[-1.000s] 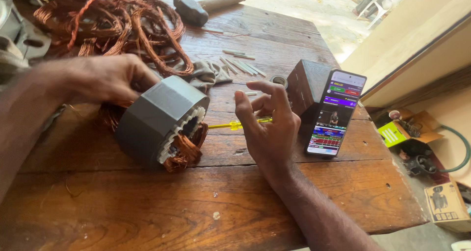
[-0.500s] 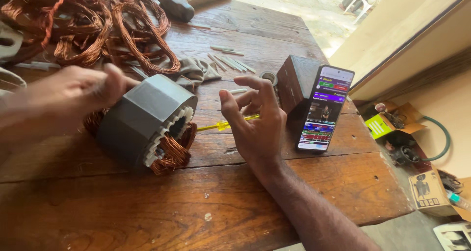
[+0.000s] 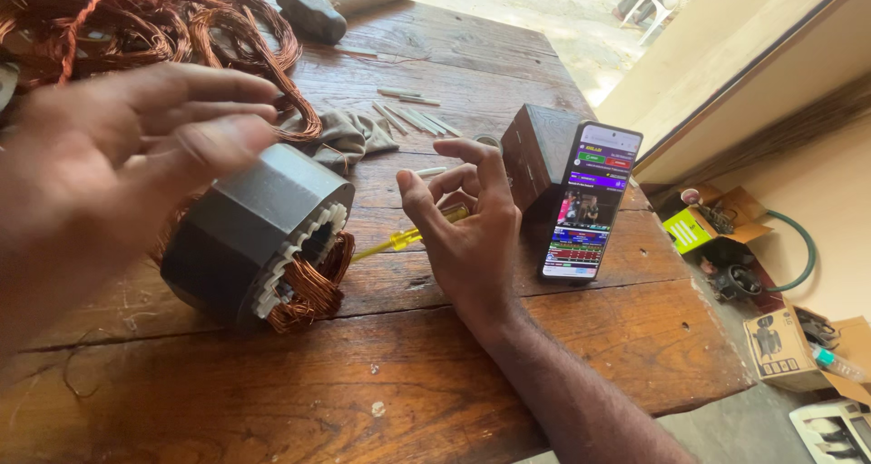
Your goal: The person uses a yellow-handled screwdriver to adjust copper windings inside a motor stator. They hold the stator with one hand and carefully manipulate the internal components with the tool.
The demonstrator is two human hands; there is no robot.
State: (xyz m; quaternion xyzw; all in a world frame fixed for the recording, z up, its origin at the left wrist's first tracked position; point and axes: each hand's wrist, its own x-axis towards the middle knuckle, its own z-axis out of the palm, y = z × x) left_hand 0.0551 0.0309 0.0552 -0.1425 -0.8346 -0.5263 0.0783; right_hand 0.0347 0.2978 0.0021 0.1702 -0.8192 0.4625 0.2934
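Copper windings spill from the grey stator (image 3: 249, 237) lying left of centre on the table (image 3: 472, 373). My left hand (image 3: 118, 165) hovers open over it; my right hand (image 3: 467, 237) is open above a yellow screwdriver (image 3: 399, 240). I'm between grips; next I'd need a firm hold.

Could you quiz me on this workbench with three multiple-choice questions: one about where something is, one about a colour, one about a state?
1. Where does the hammer lie?
A. far end of the table
B. on the floor
C. on the phone

2. What colour is the handle under the right hand?
A. red
B. yellow
C. black

3. The phone screen is:
A. dark
B. cracked
C. lit

Answers: 1 A, it lies beyond the copper wire coils. 2 B, the screwdriver handle is clear yellow. 3 C, bright coloured panels show while it leans on the wooden block.
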